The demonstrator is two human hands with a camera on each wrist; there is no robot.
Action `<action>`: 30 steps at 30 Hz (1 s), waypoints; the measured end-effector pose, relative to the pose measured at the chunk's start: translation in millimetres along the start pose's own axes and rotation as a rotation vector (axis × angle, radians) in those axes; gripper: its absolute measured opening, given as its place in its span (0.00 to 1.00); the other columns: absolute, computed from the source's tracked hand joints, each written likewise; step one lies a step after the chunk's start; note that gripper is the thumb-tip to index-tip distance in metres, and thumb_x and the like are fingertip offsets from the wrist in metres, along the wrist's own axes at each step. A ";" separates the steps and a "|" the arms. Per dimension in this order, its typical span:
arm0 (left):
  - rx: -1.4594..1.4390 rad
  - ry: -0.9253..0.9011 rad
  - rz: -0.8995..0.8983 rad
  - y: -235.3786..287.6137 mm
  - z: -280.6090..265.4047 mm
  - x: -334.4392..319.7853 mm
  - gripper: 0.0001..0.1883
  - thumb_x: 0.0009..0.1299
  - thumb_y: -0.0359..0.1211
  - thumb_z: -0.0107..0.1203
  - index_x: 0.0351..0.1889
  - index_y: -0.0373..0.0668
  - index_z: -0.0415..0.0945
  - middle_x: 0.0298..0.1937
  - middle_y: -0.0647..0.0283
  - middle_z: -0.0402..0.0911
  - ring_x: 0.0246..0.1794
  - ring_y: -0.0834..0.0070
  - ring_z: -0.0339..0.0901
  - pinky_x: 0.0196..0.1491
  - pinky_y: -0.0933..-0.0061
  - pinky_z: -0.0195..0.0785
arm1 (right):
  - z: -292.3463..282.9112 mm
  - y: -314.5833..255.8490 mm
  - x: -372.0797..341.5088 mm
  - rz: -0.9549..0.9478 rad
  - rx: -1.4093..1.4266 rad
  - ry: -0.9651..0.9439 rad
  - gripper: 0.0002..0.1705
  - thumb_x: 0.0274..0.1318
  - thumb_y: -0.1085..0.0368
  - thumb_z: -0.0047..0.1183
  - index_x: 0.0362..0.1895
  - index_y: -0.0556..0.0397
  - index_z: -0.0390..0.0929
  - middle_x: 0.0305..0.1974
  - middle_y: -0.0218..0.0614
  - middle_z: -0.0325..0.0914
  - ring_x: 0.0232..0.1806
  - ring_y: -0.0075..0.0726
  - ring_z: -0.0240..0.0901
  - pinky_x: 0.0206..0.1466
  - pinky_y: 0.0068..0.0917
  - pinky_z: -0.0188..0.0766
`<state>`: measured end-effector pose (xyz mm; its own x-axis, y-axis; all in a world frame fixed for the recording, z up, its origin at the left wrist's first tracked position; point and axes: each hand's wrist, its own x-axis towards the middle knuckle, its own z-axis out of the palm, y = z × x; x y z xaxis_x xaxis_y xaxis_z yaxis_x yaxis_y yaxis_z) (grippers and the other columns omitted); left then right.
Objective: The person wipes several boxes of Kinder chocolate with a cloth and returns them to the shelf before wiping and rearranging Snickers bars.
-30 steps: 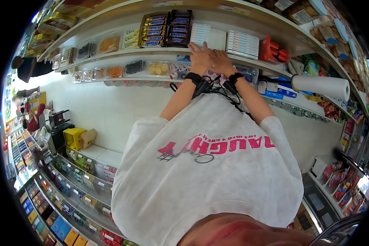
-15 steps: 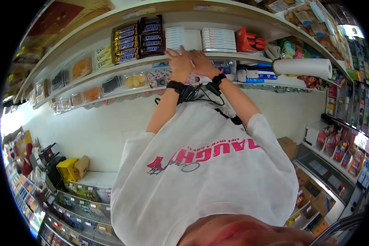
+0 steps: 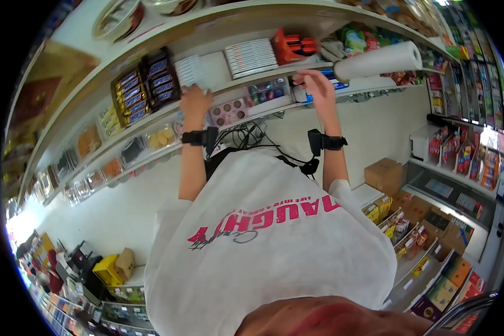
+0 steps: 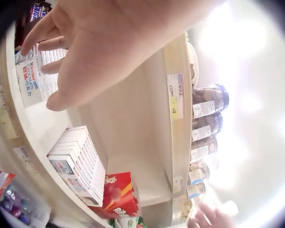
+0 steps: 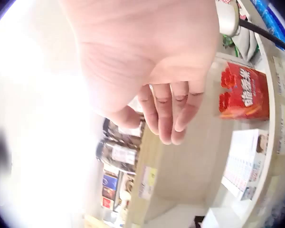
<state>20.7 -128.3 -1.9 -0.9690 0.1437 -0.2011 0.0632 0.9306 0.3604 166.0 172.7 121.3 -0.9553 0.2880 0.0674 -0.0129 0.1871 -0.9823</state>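
My left hand (image 3: 197, 105) reaches to the shelf edge, its fingers loosely bent over the left stack of white Kinder chocolate boxes (image 3: 189, 68). In the left wrist view, that hand's fingers (image 4: 34, 35) spread across the front of these boxes, with the thumb apart from them. Raised off to the right, my right hand (image 3: 321, 92) holds nothing; its fingers (image 5: 165, 111) are relaxed and slightly bent. A second Kinder stack (image 3: 250, 57) stands between the hands, past a bare strip of shelf (image 3: 214, 67).
Brown and yellow Snickers boxes (image 3: 161, 78) stand left of the left stack. A red carton (image 3: 294, 46) and a white roll (image 3: 381, 60) lie to the right. Trays of sweets (image 3: 228, 112) line the lower shelf. Black cables (image 3: 243, 135) hang between the wrists.
The hands, earlier together at the shelf edge by the left Kinder stack, have come apart. My right hand has moved right and lifted away; my left hand stays by the boxes. The head view has turned.
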 end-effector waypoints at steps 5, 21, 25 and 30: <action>0.006 0.015 -0.069 -12.0 17.4 21.5 0.35 0.65 0.52 0.59 0.60 0.32 0.70 0.61 0.30 0.66 0.52 0.33 0.77 0.54 0.46 0.75 | -82.0 -34.1 -25.7 -0.211 0.093 0.057 0.11 0.70 0.67 0.48 0.42 0.60 0.80 0.32 0.33 0.78 0.35 0.23 0.73 0.38 0.21 0.65; -0.270 0.149 -0.160 7.1 -0.3 -20.9 0.33 0.67 0.50 0.61 0.59 0.30 0.76 0.49 0.37 0.83 0.50 0.51 0.83 0.55 0.58 0.73 | -285.1 147.3 63.7 0.088 0.240 0.607 0.13 0.72 0.61 0.48 0.52 0.56 0.75 0.37 0.36 0.82 0.38 0.28 0.80 0.37 0.25 0.74; -0.260 0.161 -0.133 12.5 -17.3 -55.7 0.27 0.72 0.47 0.60 0.58 0.34 0.79 0.45 0.47 0.86 0.41 0.67 0.85 0.45 0.69 0.75 | -277.1 214.7 141.4 -0.109 -0.084 0.185 0.30 0.64 0.67 0.54 0.69 0.56 0.65 0.59 0.47 0.76 0.49 0.40 0.82 0.48 0.31 0.78; -0.283 0.205 -0.191 61.3 -51.5 -93.4 0.26 0.73 0.48 0.59 0.57 0.36 0.79 0.45 0.49 0.86 0.40 0.67 0.85 0.46 0.68 0.75 | -266.1 220.3 176.2 -0.194 -0.415 -0.153 0.45 0.54 0.72 0.59 0.76 0.52 0.57 0.68 0.51 0.70 0.66 0.55 0.69 0.66 0.40 0.69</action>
<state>102.8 -102.0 86.0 -0.9864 -0.1194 -0.1130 -0.1629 0.8007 0.5765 73.5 514.6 -36.6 -0.9797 0.0750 0.1857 -0.1061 0.5920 -0.7989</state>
